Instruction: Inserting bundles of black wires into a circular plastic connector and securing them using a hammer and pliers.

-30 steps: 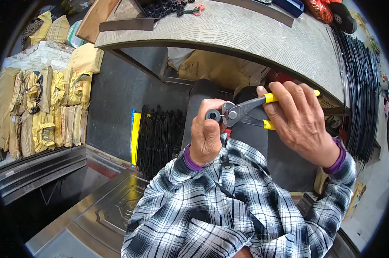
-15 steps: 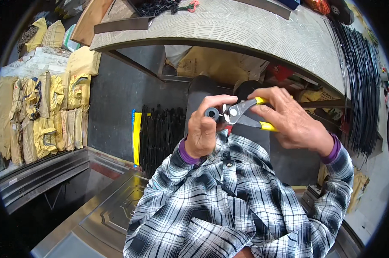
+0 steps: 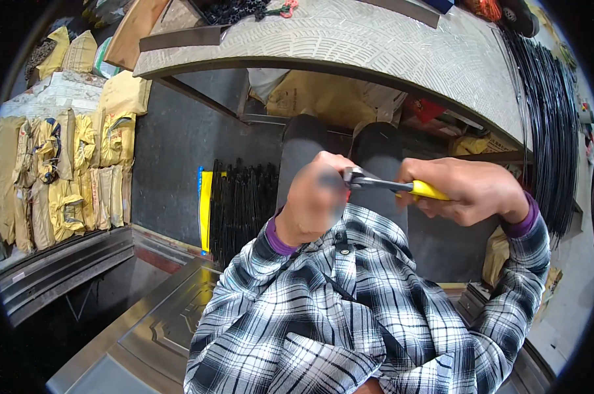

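Observation:
Over my lap, my left hand (image 3: 310,200) is closed around a dark, round-ended cylinder (image 3: 328,177). A blur over this hand hides much of its fingers and the cylinder's detail. My right hand (image 3: 464,187) grips a pair of pliers (image 3: 382,184) by the yellow handles. The pliers lie edge-on and nearly level, with their metal head right beside the left hand's fingertips. Something small and red shows just below the head. Whether the jaws bite on anything, I cannot tell.
A grey patterned worktable (image 3: 349,39) stretches across ahead of me. Bundled black strands (image 3: 550,131) hang at its right end. On the left, more black strands (image 3: 244,207) stand beside a yellow strip (image 3: 206,213). Yellow-wrapped packages (image 3: 67,171) are stacked farther left.
The pliers have turned from showing their flat face to edge-on. My right hand has rolled over, knuckles up, and shifted slightly right and down. The left hand stays near its place.

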